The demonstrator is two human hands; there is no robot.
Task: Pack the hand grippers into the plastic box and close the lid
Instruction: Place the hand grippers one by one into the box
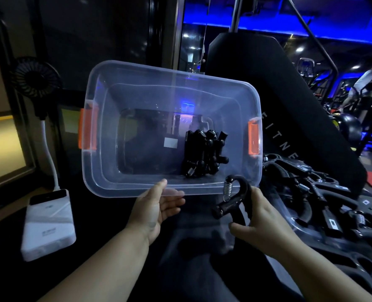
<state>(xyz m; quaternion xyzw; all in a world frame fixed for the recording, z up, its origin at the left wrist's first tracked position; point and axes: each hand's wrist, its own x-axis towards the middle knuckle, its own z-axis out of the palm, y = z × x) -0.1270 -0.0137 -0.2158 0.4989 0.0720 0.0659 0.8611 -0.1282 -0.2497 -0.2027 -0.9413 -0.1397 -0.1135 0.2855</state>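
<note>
A clear plastic box (98, 171) with orange side latches sits open in front of me. Several black hand grippers (202, 153) stand bunched at its right end. My left hand (156, 205) grips the box's near rim, thumb on top. My right hand (259, 216) holds one black hand gripper (233, 199) with a metal spring just outside the box's near right corner. A pile of more black hand grippers (324, 205) lies to the right. No lid is in view that I can tell.
A white power bank (47, 225) with a white cable lies at the left, a small black fan (35, 82) above it. A black padded gym bench (257, 88) rises behind the box. A person exercises at the far right.
</note>
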